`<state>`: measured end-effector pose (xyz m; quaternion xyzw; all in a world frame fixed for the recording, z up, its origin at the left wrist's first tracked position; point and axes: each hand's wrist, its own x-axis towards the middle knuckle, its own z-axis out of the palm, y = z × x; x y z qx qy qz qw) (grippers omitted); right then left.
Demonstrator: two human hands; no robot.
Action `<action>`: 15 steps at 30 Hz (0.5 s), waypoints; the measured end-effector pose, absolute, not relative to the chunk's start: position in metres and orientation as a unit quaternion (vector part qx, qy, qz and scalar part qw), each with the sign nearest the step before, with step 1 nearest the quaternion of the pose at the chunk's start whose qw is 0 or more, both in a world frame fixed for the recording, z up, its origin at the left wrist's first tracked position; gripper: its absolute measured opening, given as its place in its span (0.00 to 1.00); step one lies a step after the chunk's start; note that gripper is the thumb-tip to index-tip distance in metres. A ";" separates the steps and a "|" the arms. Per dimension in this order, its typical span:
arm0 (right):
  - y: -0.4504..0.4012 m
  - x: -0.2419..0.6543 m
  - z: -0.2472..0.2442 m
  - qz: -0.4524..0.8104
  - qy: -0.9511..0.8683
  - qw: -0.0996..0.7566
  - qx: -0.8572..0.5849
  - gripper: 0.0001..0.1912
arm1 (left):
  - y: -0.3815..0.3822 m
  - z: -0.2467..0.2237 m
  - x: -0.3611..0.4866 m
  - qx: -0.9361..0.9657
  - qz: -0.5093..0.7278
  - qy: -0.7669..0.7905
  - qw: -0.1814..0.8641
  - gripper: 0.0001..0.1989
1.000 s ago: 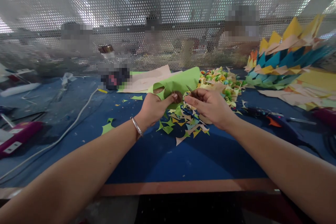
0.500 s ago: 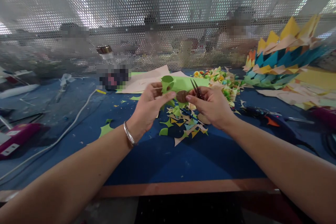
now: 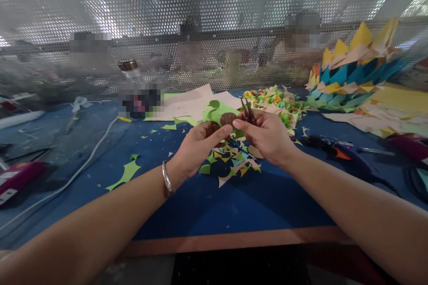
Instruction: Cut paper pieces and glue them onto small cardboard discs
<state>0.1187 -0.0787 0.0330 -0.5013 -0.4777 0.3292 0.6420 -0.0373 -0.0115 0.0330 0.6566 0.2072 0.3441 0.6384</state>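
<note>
Room over front tabletop (image 3: 240,209); mesh screen (image 3: 150,26) bars far side, glue gun (image 3: 356,163) right, white cord (image 3: 87,161) left

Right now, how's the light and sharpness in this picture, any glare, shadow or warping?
In the head view: lamps shine as glare spots above the mesh screen; people behind it look hazy; a soft shadow falls on the blue table; the bracelet glints; the paper spikes look stretched and soft near the right side.
</note>
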 end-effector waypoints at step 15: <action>-0.086 0.112 0.033 0.457 -0.489 0.549 -0.501 0.25 | 0.008 0.032 -0.038 0.512 0.432 0.215 0.710 0.07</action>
